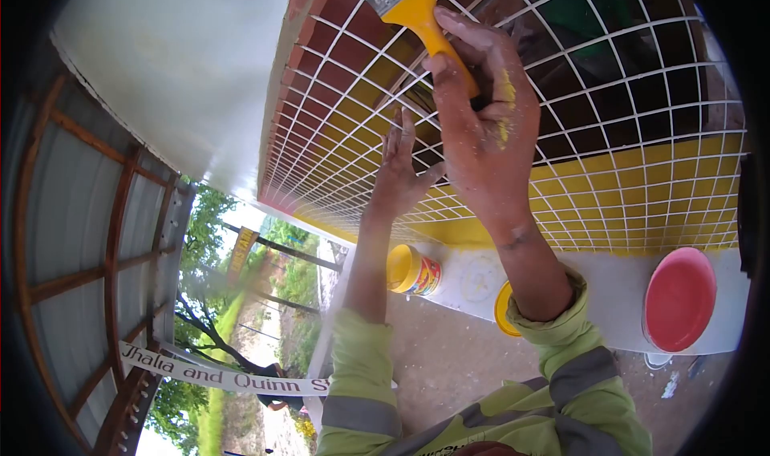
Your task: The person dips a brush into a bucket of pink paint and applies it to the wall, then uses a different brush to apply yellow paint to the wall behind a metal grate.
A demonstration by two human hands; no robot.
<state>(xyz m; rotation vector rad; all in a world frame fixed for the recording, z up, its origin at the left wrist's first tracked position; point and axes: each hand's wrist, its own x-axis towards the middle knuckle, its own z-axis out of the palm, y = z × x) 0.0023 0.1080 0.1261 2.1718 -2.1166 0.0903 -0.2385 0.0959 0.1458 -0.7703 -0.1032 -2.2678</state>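
My right hand (493, 123) grips a paintbrush (415, 13) by its yellow handle, raised in front of a white wire grid (626, 83). Its bristles point up and left, partly cut off by the top edge of the view. Yellow paint smears mark the back of this hand. Lower and to the left, my left hand (405, 167) has its fingers stretched upward against the grid, holding nothing. Behind the wires, the lower wall (642, 175) is yellow and a reddish-brown part shows at the upper left.
On a white ledge (613, 287) below the grid stand an open yellow paint bucket (413, 270), a round yellow item (505, 308) partly behind my right arm, and a pinkish-red tub (680, 299). A lettered white banner (224, 377) hangs at lower left, with a person (277, 400) beyond it.
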